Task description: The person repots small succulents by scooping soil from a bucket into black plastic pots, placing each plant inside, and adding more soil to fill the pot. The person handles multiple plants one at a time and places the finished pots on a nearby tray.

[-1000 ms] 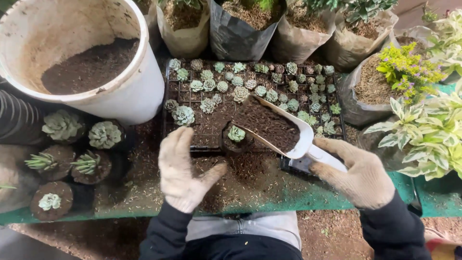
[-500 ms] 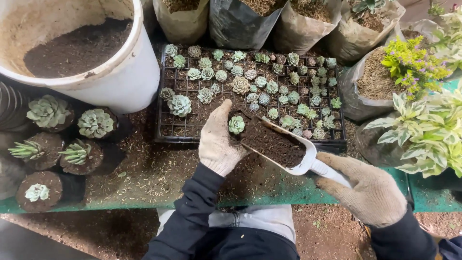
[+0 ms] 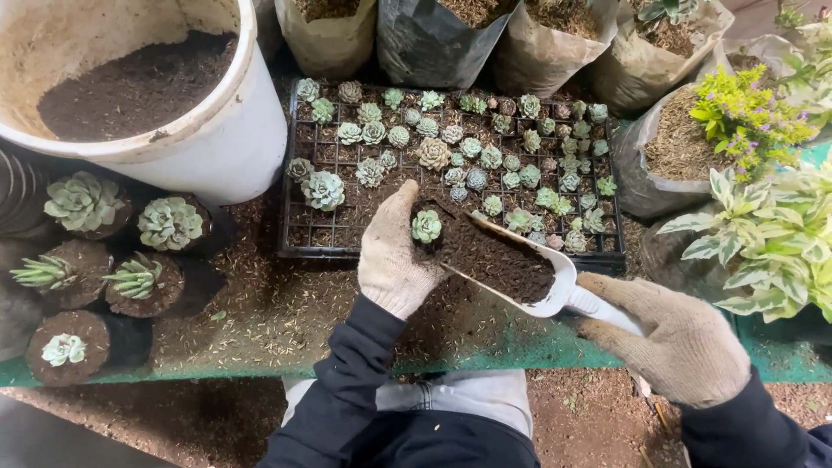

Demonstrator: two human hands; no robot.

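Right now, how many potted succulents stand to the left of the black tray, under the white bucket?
5: top-left pot, one beside it, spiky one, spiky one on its right, and lowest pot. More may be hidden beyond the left edge.

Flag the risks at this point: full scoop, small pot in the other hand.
1. The white scoop in the right hand is heaped with soil and tipped toward the small pot; soil could bury the succulent or spill onto the green bench.
2. The left hand cups the pot from one side only, so a push from the scoop might tip it.
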